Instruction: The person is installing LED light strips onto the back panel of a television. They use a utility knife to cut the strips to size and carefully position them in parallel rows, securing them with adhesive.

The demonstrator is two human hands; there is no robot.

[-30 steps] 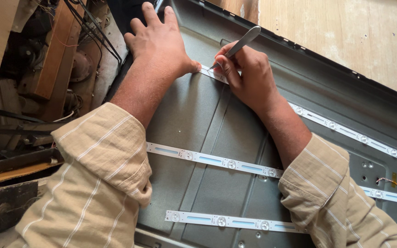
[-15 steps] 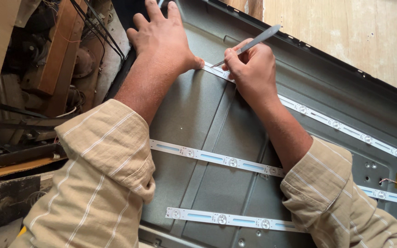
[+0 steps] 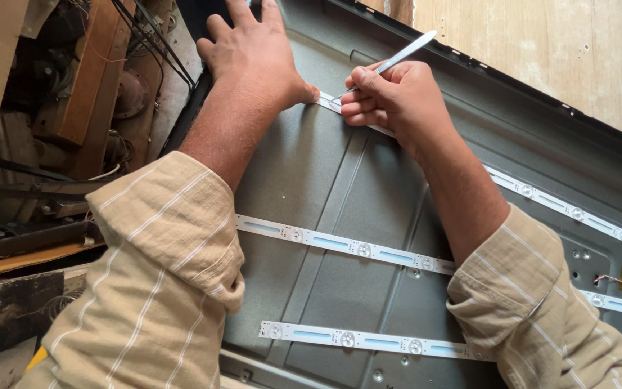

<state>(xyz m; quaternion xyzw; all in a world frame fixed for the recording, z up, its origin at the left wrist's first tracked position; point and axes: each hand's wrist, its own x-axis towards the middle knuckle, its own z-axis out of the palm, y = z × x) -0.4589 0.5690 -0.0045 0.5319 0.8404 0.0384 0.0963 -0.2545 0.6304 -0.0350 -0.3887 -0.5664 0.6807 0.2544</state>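
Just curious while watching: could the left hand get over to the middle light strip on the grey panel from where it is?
Probably yes. The left hand lies flat by the top strip; the middle strip lies bare on the panel, with only the person's own forearm over it.

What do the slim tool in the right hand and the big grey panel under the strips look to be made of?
The slim tool held by the right hand looks like bare metal: silvery, thin, with a bright sheen. The grey panel looks like pressed sheet metal with a matte grey finish, going by its stamped ribs and screw holes; painted or plain cannot be told.
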